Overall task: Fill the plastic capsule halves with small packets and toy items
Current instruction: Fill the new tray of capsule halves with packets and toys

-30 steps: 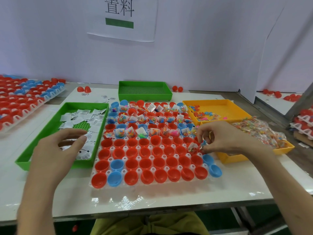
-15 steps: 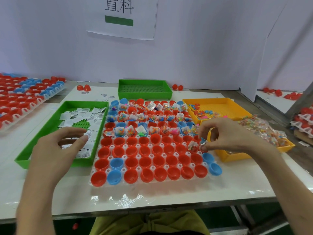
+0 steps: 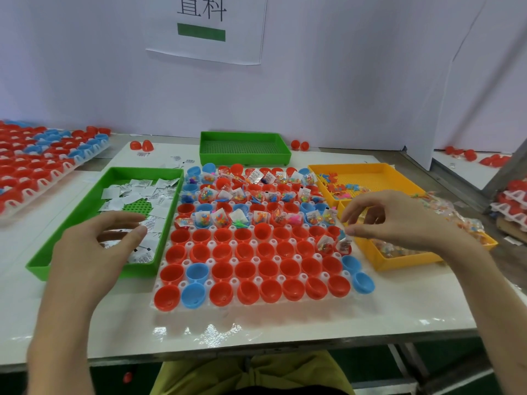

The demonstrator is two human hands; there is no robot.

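Hovering at the right edge of the clear holder tray [image 3: 228, 312] of red and blue plastic capsule halves [image 3: 265, 249], the right hand [image 3: 399, 220] keeps its fingers [image 3: 368, 201] loosely curled and apart, pinching nothing visible. Its thumb tip is just above a small clear packet of coloured beads [image 3: 343, 244] lying in a red half. The left hand [image 3: 94, 246] hangs over the green plastic tray [image 3: 68, 223] of white paper packets [image 3: 137, 192], fingers relaxed and spread. Both trays sit on the white table [image 3: 399, 303].

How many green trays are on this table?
2. One green tray lies left of the capsule rack and holds white packets. A second green tray stands behind the rack, near the wall. None seems hidden.
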